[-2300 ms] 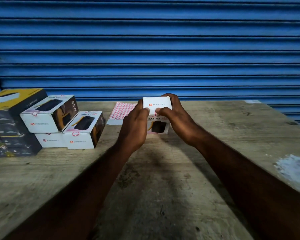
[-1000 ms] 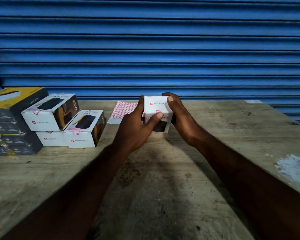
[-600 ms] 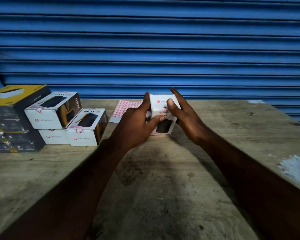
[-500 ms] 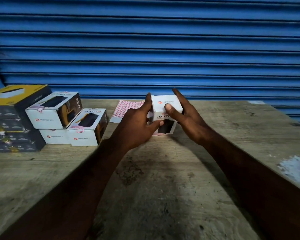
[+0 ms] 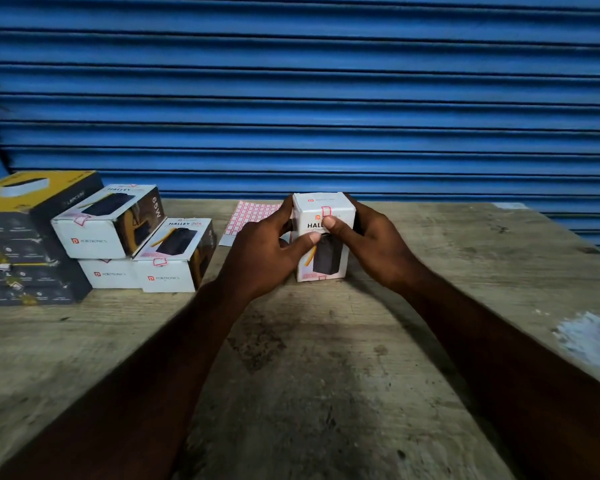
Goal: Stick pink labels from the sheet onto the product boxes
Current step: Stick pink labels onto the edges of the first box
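A white product box (image 5: pixel 342 216) stands upright on the table (image 5: pixel 326 375), gripped from both sides. The left hand (image 5: pixel 267 251) curls round its left side and the right hand (image 5: pixel 371 237) round its right, thumb pressing just below a pink label (image 5: pixel 326 212) that seems folded over its top edge. The label sheet (image 5: pixel 248 216) lies just behind-left of this box, and stacked boxes (image 5: pixel 167 271) sit farther left.

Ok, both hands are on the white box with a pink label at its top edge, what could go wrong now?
The pink label bends over the top edge of the white box, so it may crease or lift around the thumb of the right hand. The box stands on its narrow end; a hard press could tip it toward the label sheet behind, unless the left hand steadies it.
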The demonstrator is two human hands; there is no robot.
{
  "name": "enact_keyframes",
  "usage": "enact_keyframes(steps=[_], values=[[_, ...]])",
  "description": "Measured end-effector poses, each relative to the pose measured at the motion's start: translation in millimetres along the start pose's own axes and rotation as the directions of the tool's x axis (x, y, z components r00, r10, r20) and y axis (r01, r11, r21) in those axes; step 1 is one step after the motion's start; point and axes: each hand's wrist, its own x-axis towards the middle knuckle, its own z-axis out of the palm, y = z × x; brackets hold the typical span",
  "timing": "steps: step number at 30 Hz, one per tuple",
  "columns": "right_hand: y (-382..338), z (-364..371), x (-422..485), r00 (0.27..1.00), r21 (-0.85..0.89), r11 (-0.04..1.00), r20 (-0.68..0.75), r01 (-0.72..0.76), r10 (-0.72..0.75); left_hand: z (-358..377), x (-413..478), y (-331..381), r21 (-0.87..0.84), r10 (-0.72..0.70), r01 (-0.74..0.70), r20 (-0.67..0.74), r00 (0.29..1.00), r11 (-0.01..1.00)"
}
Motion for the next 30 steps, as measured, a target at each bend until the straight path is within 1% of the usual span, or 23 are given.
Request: enact_keyframes(steps=[2,5,8,10,12,15,17,19,21,24,26,27,28,30], values=[[1.0,0.1,1.3,1.0,0.03,0.999,0.014,-0.024,0.023,0.5,-0.5,-3.0,-0.027,-0.034,0.033,-0.016,0.999,0.999],[1.9,0.8,1.0,0.998,0.117,0.991,0.023,-0.063,0.061,1.1,-0.6,-2.6,-0.131,-0.133,0.12,-0.092,0.987,0.984],[1.5,6.3,1.2,0.993,0.215,0.971,-0.027,-0.102,0.111,2.5,0.8,-0.1,-0.239,-0.245,0.213,-0.113,0.963,0.947],[2.5,9.9,2.0,0.983,0.225,0.967,-0.112,-0.118,0.146,3.6,1.0,2.8,-0.316,-0.31,0.275,-0.068,0.948,0.908],[1.6,8.8,3.3,0.961,0.202,0.973,-0.226,-0.114,0.159,5.9,1.3,7.9,-0.414,-0.344,0.31,-0.008,0.939,0.856],[-2.9,2.9,4.2,0.918,0.161,0.978,-0.352,-0.13,0.18,9.6,1.6,14.8,-0.513,-0.358,0.344,0.075,0.931,0.787],[-5.7,-2.9,4.1,0.894,0.085,0.979,-0.401,-0.183,0.202,13.1,2.1,18.8,-0.531,-0.354,0.359,0.116,0.928,0.768],[-7.8,-8.2,3.6,0.883,0.019,0.971,-0.412,-0.238,0.224,15.5,2.5,22.7,-0.541,-0.356,0.366,0.129,0.926,0.757],[-10.8,-13.2,0.9,0.881,-0.004,0.964,-0.407,-0.266,0.242,16.3,4.3,27.7,-0.576,-0.364,0.376,0.143,0.92,0.726],[-13.8,-24.7,-6.6,0.889,0.055,0.949,-0.337,-0.311,0.311,19.9,6.1,35.3,-0.621,-0.386,0.407,0.177,0.905,0.67],[-15.3,-35.5,-13.4,0.891,0.104,0.928,-0.261,-0.357,0.372,26.7,6.4,40.3,-0.626,-0.399,0.432,0.202,0.894,0.65],[-14.7,-43.0,-16.7,0.89,0.096,0.921,-0.236,-0.378,0.39,32.4,6.2,44.7,-0.627,-0.408,0.448,0.218,0.887,0.638],[-14.1,-50.4,-18.6,0.887,0.079,0.915,-0.228,-0.395,0.403,38.2,6.3,49.7,-0.631,-0.416,0.464,0.236,0.878,0.622],[-11.9,-70.4,-22.4,0.872,0.059,0.907,-0.256,-0.418,0.418,53.3,8.2,64.1,-0.641,-0.42,0.49,0.274,0.865,0.591]])
